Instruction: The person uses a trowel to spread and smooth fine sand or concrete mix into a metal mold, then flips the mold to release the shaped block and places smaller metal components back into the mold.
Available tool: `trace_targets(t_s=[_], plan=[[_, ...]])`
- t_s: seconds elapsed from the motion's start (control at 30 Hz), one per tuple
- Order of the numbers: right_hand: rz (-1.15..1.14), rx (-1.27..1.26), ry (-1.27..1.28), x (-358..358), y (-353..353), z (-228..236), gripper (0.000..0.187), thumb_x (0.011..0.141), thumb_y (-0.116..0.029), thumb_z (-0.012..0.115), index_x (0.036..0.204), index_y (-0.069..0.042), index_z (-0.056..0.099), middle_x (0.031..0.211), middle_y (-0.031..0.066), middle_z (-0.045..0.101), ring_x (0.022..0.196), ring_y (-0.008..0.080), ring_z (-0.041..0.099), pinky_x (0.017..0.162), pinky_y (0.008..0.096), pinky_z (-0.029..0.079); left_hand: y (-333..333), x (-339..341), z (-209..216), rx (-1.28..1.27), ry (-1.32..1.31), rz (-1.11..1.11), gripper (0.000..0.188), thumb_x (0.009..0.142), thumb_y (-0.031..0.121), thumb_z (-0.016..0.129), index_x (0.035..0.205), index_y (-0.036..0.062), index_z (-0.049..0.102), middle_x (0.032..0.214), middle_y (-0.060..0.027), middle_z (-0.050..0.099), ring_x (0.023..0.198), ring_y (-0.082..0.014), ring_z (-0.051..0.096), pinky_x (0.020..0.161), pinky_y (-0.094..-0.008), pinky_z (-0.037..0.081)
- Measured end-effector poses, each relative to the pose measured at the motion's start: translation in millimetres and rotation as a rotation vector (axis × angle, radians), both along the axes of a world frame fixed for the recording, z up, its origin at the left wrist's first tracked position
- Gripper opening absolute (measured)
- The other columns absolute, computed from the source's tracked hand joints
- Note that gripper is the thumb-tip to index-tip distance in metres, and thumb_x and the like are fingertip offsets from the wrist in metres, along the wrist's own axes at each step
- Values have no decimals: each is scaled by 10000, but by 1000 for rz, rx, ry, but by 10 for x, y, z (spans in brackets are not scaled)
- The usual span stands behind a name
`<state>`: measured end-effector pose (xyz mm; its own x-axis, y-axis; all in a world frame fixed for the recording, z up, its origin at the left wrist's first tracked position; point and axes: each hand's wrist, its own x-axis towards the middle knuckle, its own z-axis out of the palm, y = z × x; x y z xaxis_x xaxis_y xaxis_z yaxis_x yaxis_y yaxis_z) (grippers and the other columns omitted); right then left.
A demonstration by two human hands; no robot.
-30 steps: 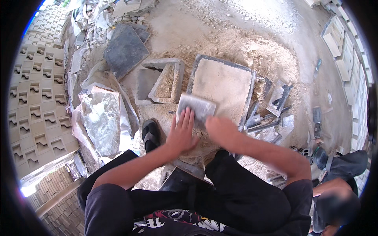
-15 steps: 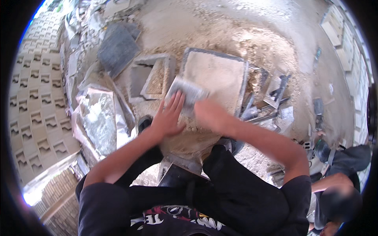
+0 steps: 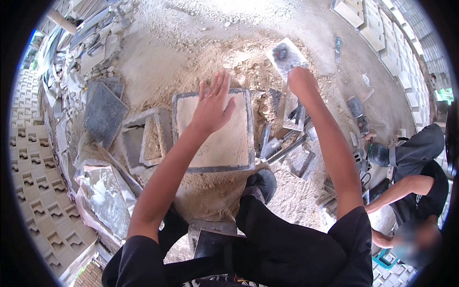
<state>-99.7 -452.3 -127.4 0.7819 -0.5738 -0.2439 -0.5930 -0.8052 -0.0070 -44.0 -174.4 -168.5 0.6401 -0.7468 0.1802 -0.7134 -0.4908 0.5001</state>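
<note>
My left hand [image 3: 213, 107] is open with its fingers stretched out, above the pale, levelled sandy fill of a square dark-rimmed mold [image 3: 213, 168]. Whether its fingers touch the fill I cannot tell. Beyond the mold, to the far right, my right hand [image 3: 302, 81] grips the near edge of a flat rectangular plate [image 3: 283, 53], whitish with a dark patch in its middle. Loose sand [image 3: 239, 57] lies around and beneath the plate.
Left of the mold is a grey frame [image 3: 165, 129] with sand in it. Dark square plates [image 3: 103, 115] lie farther left, near a crumpled sheet-lined tray [image 3: 105, 201]. Tools and metal bars [image 3: 289, 149] are on the right. A co-worker [image 3: 420, 191] crouches at the lower right.
My right hand has carried the plate from the mold's left edge away to the far right. My left hand has let go of it and moved over the mold. The view has shifted.
</note>
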Motion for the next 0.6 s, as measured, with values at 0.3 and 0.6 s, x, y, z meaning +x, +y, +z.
trace_targets(t_s=[0.3,0.6], plan=[[35,146,27,93,-33,-709,243,878,-113,541,1000,30,695,1010,246,685,953,376,685,758,499,560,-149,-1,-146,-86,145,76,632,989,299,446,1513,45,201,1559,-182,239,1463,-320,173,1175,-522,82],[44,341,-225,38,4,-532,427,893,-308,514,804,87,651,780,299,643,757,422,657,724,470,518,552,-69,49,-154,233,277,583,1007,275,414,1501,22,233,1556,-189,246,1465,-320,178,1174,-493,86]])
